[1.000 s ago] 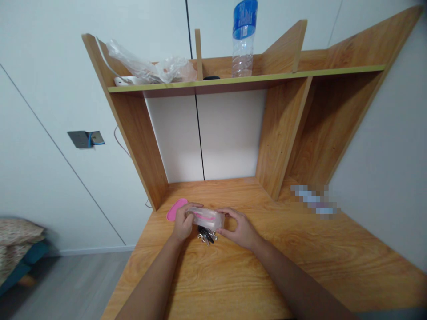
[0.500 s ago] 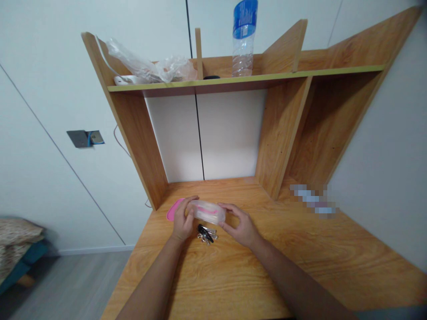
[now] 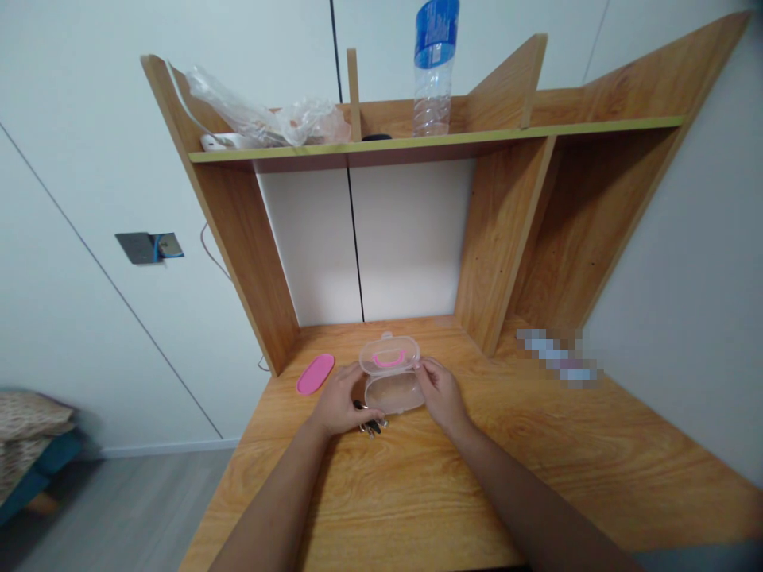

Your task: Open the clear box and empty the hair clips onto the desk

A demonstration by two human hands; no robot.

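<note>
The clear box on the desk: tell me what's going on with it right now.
A person holds a small clear plastic box with both hands: the left hand at its left side, the right hand at its right. The box is open, its lid with a pink handle tipped back. A bunch of keys lies on the wooden desk just in front of it, and a pink oval lid sits off to the left.

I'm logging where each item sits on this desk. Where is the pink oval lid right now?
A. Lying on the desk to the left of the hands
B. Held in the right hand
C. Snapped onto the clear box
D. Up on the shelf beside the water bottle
A: the pink oval lid lies flat on the desk, apart from the left hand and the clear plastic box, which both hands hold.
</note>
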